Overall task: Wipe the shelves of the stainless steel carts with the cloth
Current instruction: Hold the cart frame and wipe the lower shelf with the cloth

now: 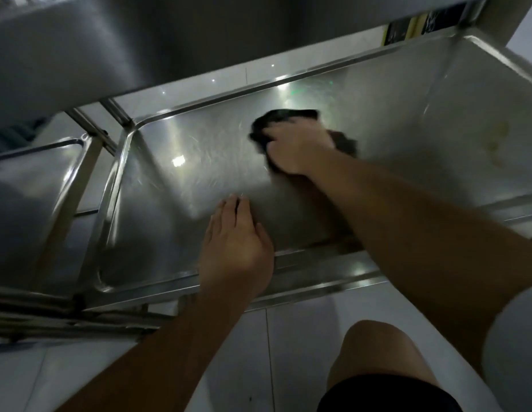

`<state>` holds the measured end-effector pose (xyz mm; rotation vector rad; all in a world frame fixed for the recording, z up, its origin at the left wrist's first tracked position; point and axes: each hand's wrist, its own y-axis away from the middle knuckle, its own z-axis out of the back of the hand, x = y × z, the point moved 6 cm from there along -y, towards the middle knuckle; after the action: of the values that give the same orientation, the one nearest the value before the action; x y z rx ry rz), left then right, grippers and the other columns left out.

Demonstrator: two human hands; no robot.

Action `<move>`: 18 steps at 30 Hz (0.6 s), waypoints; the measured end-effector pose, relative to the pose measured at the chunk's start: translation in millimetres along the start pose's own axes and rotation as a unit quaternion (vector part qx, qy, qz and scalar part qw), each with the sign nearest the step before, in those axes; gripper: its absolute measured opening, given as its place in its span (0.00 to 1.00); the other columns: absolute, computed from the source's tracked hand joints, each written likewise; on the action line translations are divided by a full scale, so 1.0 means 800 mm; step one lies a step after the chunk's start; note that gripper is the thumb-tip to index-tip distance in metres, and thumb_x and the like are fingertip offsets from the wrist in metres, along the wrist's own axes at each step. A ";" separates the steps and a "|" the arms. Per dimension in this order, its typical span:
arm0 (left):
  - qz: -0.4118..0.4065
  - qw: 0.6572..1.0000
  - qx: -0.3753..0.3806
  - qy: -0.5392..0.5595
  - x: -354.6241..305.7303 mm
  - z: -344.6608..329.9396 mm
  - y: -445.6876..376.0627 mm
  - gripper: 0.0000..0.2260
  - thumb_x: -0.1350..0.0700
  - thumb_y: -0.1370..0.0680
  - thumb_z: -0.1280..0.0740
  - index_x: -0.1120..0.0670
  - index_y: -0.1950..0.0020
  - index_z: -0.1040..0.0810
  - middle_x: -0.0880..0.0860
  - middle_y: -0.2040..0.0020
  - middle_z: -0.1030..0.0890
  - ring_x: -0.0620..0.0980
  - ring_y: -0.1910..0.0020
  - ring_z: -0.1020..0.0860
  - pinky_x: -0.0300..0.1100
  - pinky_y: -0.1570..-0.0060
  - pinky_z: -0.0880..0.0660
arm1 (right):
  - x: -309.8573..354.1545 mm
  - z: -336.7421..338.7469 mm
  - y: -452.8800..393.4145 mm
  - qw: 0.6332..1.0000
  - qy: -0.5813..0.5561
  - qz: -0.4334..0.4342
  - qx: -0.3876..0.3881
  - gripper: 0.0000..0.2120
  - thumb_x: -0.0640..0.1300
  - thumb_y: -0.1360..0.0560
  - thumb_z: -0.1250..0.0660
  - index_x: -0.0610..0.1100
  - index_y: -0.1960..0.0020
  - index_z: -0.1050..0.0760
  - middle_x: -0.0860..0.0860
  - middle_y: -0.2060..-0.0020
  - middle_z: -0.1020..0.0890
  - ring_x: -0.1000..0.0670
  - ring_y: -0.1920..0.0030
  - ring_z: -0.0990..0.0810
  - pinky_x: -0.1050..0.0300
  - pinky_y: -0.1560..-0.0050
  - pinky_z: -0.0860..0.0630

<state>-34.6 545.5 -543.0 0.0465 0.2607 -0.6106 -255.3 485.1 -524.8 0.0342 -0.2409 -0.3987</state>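
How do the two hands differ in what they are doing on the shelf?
The right hand grips the dark cloth far in on the shelf; the left hand holds nothing. The right hand's fingers curl; the left hand's lie flat by the near rim. Both touch the same shelf.

I see my right hand (297,145) stretched far forward, back of the hand up, fingers curled down and bunched over a dark crumpled cloth (284,118) that it grips and presses flat. My right forearm runs from the lower right edge diagonally up to that wrist, bare, with a pale short sleeve at the upper arm. My left hand (236,246) lies nearer to me, palm down, fingers straight and together, pointing away, resting by the near rim of the shiny steel shelf (175,185). My left forearm comes up from the bottom left. My bare right knee shows below, bent.
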 end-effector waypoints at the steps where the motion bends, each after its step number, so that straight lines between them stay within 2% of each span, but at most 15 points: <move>1: -0.001 1.000 0.003 -0.003 -0.001 0.000 0.001 0.27 0.50 0.13 0.46 0.56 0.15 0.41 0.57 0.15 0.41 0.55 0.15 0.47 0.50 0.16 0.50 | 0.046 -0.012 0.002 0.996 0.005 0.078 0.032 0.27 0.55 0.18 0.48 0.57 0.20 0.33 0.54 0.19 0.33 0.44 0.20 0.36 0.43 0.21 0.40; 3: 0.002 1.000 0.008 -0.003 0.000 0.001 0.001 0.27 0.49 0.13 0.46 0.55 0.14 0.41 0.56 0.15 0.41 0.55 0.15 0.46 0.51 0.17 0.48 | 0.095 -0.024 0.009 0.982 0.002 0.177 0.064 0.27 0.56 0.17 0.48 0.59 0.19 0.36 0.57 0.18 0.36 0.47 0.19 0.39 0.44 0.19 0.44; 5: 0.003 1.000 0.008 -0.003 0.003 0.001 0.001 0.27 0.49 0.13 0.46 0.55 0.15 0.41 0.56 0.15 0.40 0.55 0.15 0.46 0.52 0.17 0.47 | 0.085 -0.018 0.013 0.982 -0.015 0.176 0.059 0.28 0.58 0.19 0.46 0.59 0.20 0.34 0.56 0.20 0.33 0.46 0.20 0.36 0.42 0.20 0.40; 8: 0.000 1.000 0.002 -0.005 0.005 0.000 0.002 0.26 0.49 0.14 0.45 0.55 0.16 0.38 0.56 0.16 0.38 0.55 0.16 0.43 0.52 0.18 0.45 | -0.004 0.011 0.011 0.998 -0.016 0.063 0.004 0.28 0.59 0.22 0.44 0.57 0.23 0.28 0.50 0.24 0.25 0.41 0.27 0.27 0.41 0.27 0.29; 10: 0.002 1.000 0.002 -0.002 0.006 -0.001 0.002 0.26 0.48 0.14 0.45 0.55 0.16 0.37 0.56 0.16 0.37 0.56 0.16 0.42 0.54 0.18 0.43 | -0.089 0.033 0.015 0.999 -0.022 -0.014 -0.019 0.26 0.56 0.21 0.44 0.54 0.24 0.27 0.47 0.25 0.25 0.38 0.29 0.25 0.40 0.28 0.28; 14: 0.004 1.000 -0.003 0.001 0.006 -0.003 0.000 0.25 0.49 0.14 0.43 0.56 0.18 0.35 0.57 0.17 0.35 0.58 0.18 0.38 0.57 0.19 0.39 | -0.305 0.070 0.058 0.982 -0.027 -0.181 -0.037 0.25 0.53 0.15 0.45 0.49 0.19 0.34 0.39 0.21 0.32 0.32 0.25 0.32 0.37 0.24 0.36; 16: 0.009 1.000 -0.005 0.007 0.007 -0.002 -0.002 0.25 0.49 0.15 0.42 0.55 0.18 0.34 0.56 0.18 0.35 0.58 0.18 0.38 0.58 0.20 0.39 | -0.397 0.084 0.101 0.963 -0.019 -0.266 -0.041 0.30 0.57 0.17 0.47 0.48 0.18 0.37 0.40 0.19 0.35 0.33 0.22 0.35 0.38 0.21 0.39; 18: 0.013 1.000 -0.005 0.006 0.006 -0.003 -0.002 0.25 0.50 0.15 0.42 0.55 0.18 0.34 0.56 0.18 0.34 0.58 0.18 0.37 0.58 0.20 0.38 | -0.441 0.088 0.136 0.951 -0.018 -0.307 -0.044 0.36 0.58 0.23 0.49 0.48 0.18 0.37 0.41 0.19 0.36 0.33 0.22 0.35 0.39 0.21 0.40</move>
<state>-32.1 541.5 -546.8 0.0448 0.2739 -0.5825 -545.6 723.4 -527.6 0.0136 -0.2460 -1.0318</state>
